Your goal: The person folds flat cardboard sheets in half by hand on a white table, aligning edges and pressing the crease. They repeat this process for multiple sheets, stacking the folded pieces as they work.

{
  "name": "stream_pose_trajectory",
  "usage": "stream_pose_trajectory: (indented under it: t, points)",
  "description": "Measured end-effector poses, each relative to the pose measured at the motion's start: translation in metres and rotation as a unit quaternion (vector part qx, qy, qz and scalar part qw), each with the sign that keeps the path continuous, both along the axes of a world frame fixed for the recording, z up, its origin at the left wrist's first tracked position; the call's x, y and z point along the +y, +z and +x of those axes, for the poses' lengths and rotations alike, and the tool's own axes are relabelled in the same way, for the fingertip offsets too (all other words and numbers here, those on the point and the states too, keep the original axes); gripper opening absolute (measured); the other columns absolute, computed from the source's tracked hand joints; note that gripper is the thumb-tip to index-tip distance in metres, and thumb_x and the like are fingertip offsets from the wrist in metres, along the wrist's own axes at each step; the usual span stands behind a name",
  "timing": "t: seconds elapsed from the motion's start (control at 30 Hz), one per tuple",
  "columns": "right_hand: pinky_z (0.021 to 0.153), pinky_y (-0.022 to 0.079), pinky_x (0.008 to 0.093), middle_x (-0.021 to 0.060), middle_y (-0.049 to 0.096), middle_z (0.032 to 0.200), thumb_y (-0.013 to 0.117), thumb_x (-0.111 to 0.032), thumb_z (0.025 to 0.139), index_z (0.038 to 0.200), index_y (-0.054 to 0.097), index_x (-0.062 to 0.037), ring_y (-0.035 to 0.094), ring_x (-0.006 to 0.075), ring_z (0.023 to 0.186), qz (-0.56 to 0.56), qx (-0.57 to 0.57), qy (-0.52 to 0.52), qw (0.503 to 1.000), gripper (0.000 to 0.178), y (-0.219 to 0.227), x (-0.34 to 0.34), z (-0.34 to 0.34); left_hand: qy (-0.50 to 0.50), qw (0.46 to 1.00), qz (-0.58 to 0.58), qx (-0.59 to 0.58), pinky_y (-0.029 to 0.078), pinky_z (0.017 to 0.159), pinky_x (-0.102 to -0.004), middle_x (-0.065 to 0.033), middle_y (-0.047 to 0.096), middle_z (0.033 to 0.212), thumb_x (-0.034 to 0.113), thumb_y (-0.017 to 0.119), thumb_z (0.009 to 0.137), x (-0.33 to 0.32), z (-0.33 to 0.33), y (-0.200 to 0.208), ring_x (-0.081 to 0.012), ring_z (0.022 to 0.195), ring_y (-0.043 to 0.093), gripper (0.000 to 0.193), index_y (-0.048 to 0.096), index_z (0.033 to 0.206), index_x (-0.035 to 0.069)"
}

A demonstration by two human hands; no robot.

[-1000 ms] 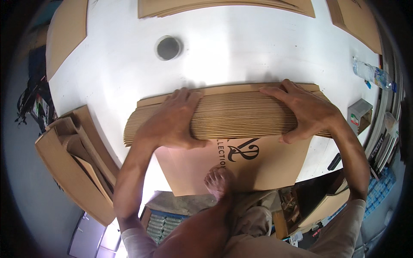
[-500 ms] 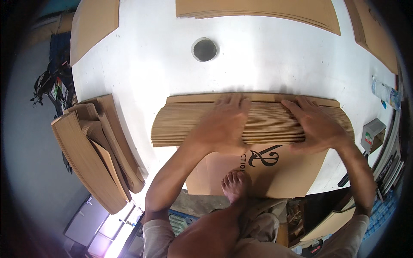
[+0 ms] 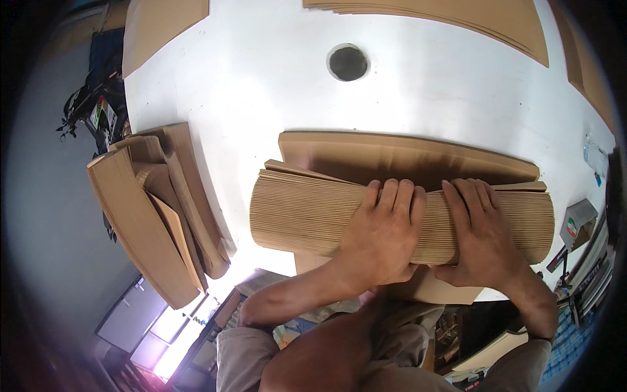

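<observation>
A thick bundle of brown cardboard sheets (image 3: 297,212) lies crosswise in front of me, its layered edges facing up. My left hand (image 3: 383,235) is wrapped over the bundle near its middle, fingers over the far side and thumb on the near side. Just to the right, my right hand (image 3: 484,235) grips it the same way. Behind the bundle, apart from it along a dark gap, a folded cardboard piece (image 3: 405,147) stays on the white table (image 3: 241,98). Below the hands, a flat cardboard sheet (image 3: 450,291) shows in part; its print is mostly hidden.
Folded cardboard bundles (image 3: 147,225) lean over the table's left edge. Flat cardboard stacks (image 3: 450,19) lie at the far side, and a round hole (image 3: 348,63) pierces the tabletop. A grey metal box (image 3: 579,221) and a clear plastic item (image 3: 594,155) sit at the right edge.
Both hands have closed around the bundle. It has come toward me, away from the folded piece behind it, and now covers more of the printed sheet and my foot. The view has shifted slightly.
</observation>
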State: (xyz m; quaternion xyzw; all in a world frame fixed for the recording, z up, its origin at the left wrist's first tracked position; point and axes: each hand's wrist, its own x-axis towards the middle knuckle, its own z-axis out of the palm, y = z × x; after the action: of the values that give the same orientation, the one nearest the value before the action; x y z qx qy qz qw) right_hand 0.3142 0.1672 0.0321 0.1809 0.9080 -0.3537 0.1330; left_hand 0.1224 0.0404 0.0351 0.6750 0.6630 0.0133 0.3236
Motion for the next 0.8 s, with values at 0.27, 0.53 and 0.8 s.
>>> stream_pose_trajectory:
  t: [0.27,0.53,0.8]
  points:
    - [0.115,0.040,0.0598,0.0247,0.052,0.135,0.094,-0.039,0.059,0.150,0.048,0.0091,0.054,0.0437,0.128,0.009,-0.004,-0.001,1.000,0.113,-0.004,-0.009,0.005,-0.008,1.000,0.005,0.014,0.042,0.112,-0.0512,-0.0229,0.056,0.133,0.047,0.094,0.063,-0.006,0.003,-0.001,-0.0372,0.125,0.055,0.107,0.052,0.144,-0.008]
    - [0.105,0.045,0.0622,0.0240,0.055,0.130,0.093,-0.030,0.044,0.146,0.052,0.0071,0.057,0.0442,0.119,0.057,0.072,-0.016,0.996,0.117,-0.006,-0.036,0.029,-0.021,1.000,-0.006,-0.004,0.032,0.127,-0.0588,-0.0240,0.053,0.140,0.056,0.092,0.070,-0.039,-0.008,0.010,-0.0422,0.140,0.049,0.121,0.038,0.162,-0.002]
    - [0.110,0.042,0.0653,0.0249,0.052,0.134,0.097,-0.038,0.050,0.154,0.045,0.0068,0.056,0.0444,0.124,0.065,0.055,-0.008,0.996,0.124,-0.004,-0.038,0.032,0.029,0.990,-0.102,0.092,0.031,0.130,-0.0625,-0.0220,0.049,0.145,0.051,0.101,0.058,-0.081,-0.101,0.035,-0.0441,0.141,0.049,0.134,0.035,0.166,0.006]
